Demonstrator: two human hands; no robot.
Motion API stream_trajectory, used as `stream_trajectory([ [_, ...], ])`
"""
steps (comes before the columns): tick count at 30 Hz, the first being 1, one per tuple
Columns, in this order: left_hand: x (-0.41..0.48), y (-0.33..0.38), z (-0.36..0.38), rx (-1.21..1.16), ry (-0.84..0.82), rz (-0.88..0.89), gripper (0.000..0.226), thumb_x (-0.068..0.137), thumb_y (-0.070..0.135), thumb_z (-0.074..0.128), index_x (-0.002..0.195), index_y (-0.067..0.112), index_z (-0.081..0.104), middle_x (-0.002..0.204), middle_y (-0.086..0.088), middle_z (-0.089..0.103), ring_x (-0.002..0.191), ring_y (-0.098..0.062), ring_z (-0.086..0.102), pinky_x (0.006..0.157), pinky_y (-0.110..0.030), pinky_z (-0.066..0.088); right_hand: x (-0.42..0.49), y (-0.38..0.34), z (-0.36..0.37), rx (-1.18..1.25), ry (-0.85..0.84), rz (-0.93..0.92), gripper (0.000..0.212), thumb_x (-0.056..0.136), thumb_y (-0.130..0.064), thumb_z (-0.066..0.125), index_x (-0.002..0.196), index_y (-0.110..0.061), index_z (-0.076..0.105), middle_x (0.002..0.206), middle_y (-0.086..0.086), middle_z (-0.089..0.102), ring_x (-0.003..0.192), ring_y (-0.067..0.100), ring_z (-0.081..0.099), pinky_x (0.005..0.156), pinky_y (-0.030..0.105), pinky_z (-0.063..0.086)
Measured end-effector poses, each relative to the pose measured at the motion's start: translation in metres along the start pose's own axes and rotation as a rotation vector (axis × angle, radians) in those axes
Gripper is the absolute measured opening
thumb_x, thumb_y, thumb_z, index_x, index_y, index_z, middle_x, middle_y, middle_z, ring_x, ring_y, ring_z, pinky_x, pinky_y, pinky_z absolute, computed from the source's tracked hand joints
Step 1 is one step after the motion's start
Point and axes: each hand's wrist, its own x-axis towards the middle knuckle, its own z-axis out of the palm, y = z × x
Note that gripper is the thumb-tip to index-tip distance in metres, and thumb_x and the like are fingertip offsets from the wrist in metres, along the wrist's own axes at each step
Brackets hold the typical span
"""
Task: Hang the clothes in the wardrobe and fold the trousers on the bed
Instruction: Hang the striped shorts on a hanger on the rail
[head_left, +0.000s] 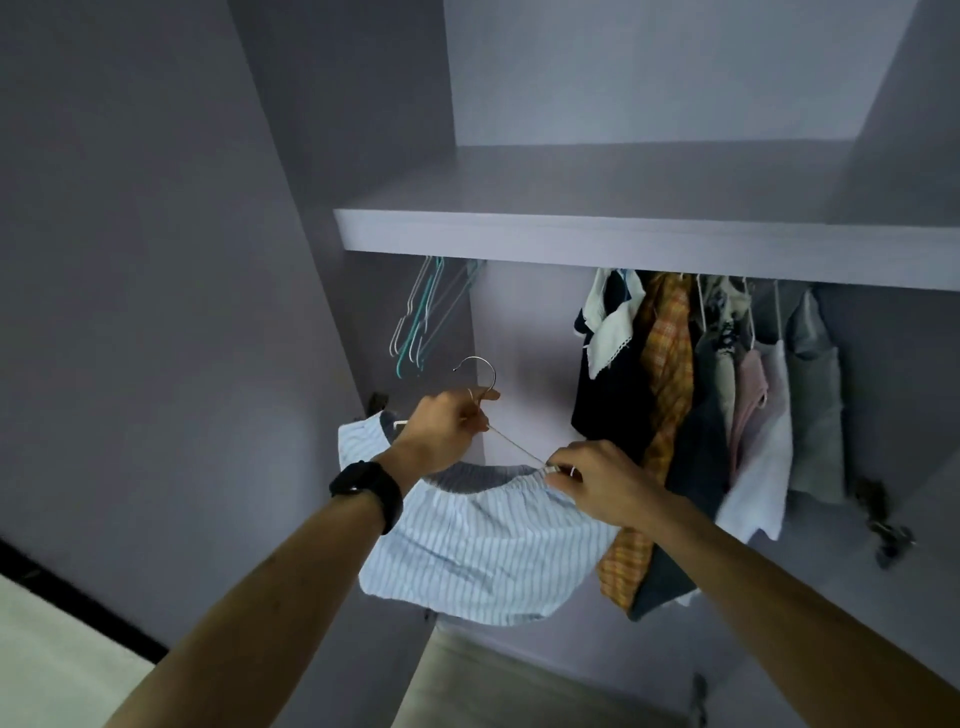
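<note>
1. The left hand (447, 428) grips the hanger (514, 444) at its neck, just under the hook. Its fingers are curled round the wire.
2. The right hand (597, 480) pinches the hanger's right end together with the neckline of the striped top (483, 551), fingers pressed together on wire and cloth.
3. The top is on the hanger, held in the air in front of the open wardrobe (524, 332). It is below the shelf (623, 234), between the empty hangers (421, 322) on the left and the hung clothes (701, 389) on the right.
4. The top's left shoulder looks seated on the hanger. The right side seems to be the part being settled, judging by the pinch there.
5. Done, as far as can be seen: several garments hang side by side under the shelf.
6. Left to do: the top is not yet hung. The hook is free, points up and is well below the shelf. The rail is hidden behind the shelf's edge.
7. No trousers are in view. A pale surface at lower left may be the bed, but I cannot tell, so the folding cannot be judged.
8. Judgement: hanging looks well advanced, and this top needs only its right side set and a lift onto the rail in the gap.
</note>
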Motion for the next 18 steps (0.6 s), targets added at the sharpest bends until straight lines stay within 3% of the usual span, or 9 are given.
stream_trajectory([
  [2, 0.007, -0.003, 0.001, -0.011, -0.007, 0.04, 0.034, 0.097, 0.011, 0.062, 0.127, 0.023, 0.068, 0.097, 0.012, 0.073, 0.088, -0.006, 0.064, 0.072, 0.006, 0.032, -0.001, -0.002, 0.002, 0.006, 0.042, 0.032, 0.029, 0.096, -0.018, 0.063, 0.072, -0.001, 0.059, 0.069, 0.006, 0.059, 0.068, 0.022, 0.055, 0.069, 0.042, 0.046],
  [5, 0.015, -0.009, -0.001, -0.045, -0.063, 0.101, 0.046, 0.099, 0.01, 0.059, 0.139, 0.031, 0.058, 0.102, 0.008, 0.075, 0.1, -0.007, 0.068, 0.09, -0.015, 0.047, -0.004, -0.011, 0.004, 0.076, 0.132, 0.093, 0.02, 0.095, -0.018, 0.067, 0.086, -0.002, 0.072, 0.077, 0.005, 0.065, 0.074, 0.02, 0.061, 0.074, 0.04, 0.05],
  [8, 0.022, -0.015, 0.001, -0.061, -0.118, 0.16, 0.045, 0.099, 0.009, 0.06, 0.138, 0.032, 0.058, 0.104, 0.006, 0.074, 0.103, -0.008, 0.068, 0.096, -0.024, 0.051, -0.005, -0.022, 0.007, 0.066, 0.138, 0.178, 0.019, 0.097, -0.02, 0.065, 0.101, -0.004, 0.075, 0.092, 0.008, 0.072, 0.085, 0.021, 0.065, 0.082, 0.038, 0.053],
  [11, 0.033, -0.02, 0.003, -0.042, -0.147, 0.187, 0.041, 0.1, 0.017, 0.059, 0.14, 0.028, 0.057, 0.12, 0.005, 0.071, 0.115, -0.015, 0.064, 0.101, -0.035, 0.05, -0.005, -0.027, 0.011, 0.003, 0.207, 0.235, 0.023, 0.096, -0.018, 0.065, 0.081, -0.001, 0.067, 0.076, 0.009, 0.067, 0.073, 0.021, 0.061, 0.071, 0.038, 0.05],
  [15, 0.045, -0.034, -0.016, 0.196, -0.135, 0.198, 0.051, 0.101, 0.036, 0.053, 0.15, 0.027, 0.044, 0.15, 0.001, 0.047, 0.136, -0.021, 0.045, 0.109, -0.039, 0.043, -0.001, -0.034, 0.011, -0.082, 0.266, 0.336, 0.021, 0.095, -0.016, 0.063, 0.078, -0.004, 0.064, 0.074, 0.011, 0.065, 0.071, 0.023, 0.059, 0.066, 0.036, 0.048],
  [18, 0.059, -0.038, -0.049, 0.376, 0.028, 0.297, 0.063, 0.102, 0.039, 0.049, 0.158, 0.026, 0.024, 0.164, -0.002, 0.021, 0.149, -0.026, 0.022, 0.119, -0.048, 0.028, 0.007, -0.038, 0.008, -0.114, 0.246, 0.433, 0.021, 0.098, -0.018, 0.058, 0.078, -0.01, 0.063, 0.075, 0.005, 0.062, 0.073, 0.021, 0.058, 0.066, 0.029, 0.043],
])
